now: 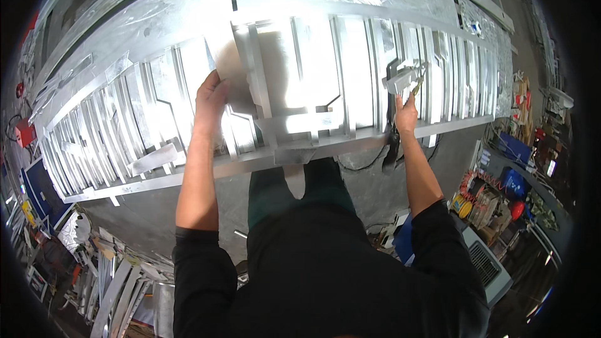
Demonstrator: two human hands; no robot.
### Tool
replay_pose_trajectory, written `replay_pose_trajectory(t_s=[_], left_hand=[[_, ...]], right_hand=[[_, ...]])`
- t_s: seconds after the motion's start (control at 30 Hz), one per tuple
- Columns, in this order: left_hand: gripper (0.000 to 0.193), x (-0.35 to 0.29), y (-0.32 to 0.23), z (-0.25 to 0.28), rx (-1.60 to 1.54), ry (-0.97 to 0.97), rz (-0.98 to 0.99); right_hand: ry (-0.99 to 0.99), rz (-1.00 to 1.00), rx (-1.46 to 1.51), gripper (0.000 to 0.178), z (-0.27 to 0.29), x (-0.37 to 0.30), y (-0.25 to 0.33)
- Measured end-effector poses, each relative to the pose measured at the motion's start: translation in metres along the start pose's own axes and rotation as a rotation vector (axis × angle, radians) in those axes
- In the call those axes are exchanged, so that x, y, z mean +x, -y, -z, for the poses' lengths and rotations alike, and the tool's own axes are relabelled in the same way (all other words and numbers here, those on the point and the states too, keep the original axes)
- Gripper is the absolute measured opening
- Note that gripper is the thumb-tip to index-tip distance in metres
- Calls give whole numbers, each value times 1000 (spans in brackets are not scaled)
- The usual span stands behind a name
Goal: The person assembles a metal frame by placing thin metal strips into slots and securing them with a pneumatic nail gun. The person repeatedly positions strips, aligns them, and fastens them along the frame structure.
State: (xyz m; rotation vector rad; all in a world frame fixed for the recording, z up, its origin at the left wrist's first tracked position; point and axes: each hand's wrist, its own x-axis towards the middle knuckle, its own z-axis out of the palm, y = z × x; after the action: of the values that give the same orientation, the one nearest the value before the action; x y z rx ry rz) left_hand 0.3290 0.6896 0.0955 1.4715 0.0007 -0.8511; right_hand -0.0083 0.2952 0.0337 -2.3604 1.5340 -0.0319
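Observation:
A long frame of silvery metal bars (350, 75) lies across the bench in front of me. On its left half, my left hand (211, 100) curls its fingers and thumb about the edge of a flat metal piece (236, 87), which glare partly washes out. Further right, my right hand (406, 114) is closed on a clamp-like hand tool (418, 80); its exact kind is not clear. Beside that tool is a small pale metal block (400, 81). A dark tool with a cord (392, 139) hangs over the frame's near rail, just left of my right hand.
A loose metal strip (153, 160) rests across the bars at left. The near rail (250, 161) runs close to my legs. Metal offcuts (119, 294) are piled at lower left. A red coiled hose (469, 181) and a grey grilled box (485, 263) stand at right.

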Motion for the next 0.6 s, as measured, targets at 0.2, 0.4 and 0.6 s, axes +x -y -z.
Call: replay_pose_trajectory(t_s=[0.2, 0.4, 0.6], left_hand=[[38, 47, 68, -3, 161, -139, 78], [39, 53, 99, -9, 39, -169, 21], [35, 61, 91, -25, 182, -296, 79]], right_hand=[[-17, 31, 33, 62, 4, -2, 2], [2, -26, -38, 59, 6, -2, 3], [-33, 29, -33, 61, 4, 2, -1]])
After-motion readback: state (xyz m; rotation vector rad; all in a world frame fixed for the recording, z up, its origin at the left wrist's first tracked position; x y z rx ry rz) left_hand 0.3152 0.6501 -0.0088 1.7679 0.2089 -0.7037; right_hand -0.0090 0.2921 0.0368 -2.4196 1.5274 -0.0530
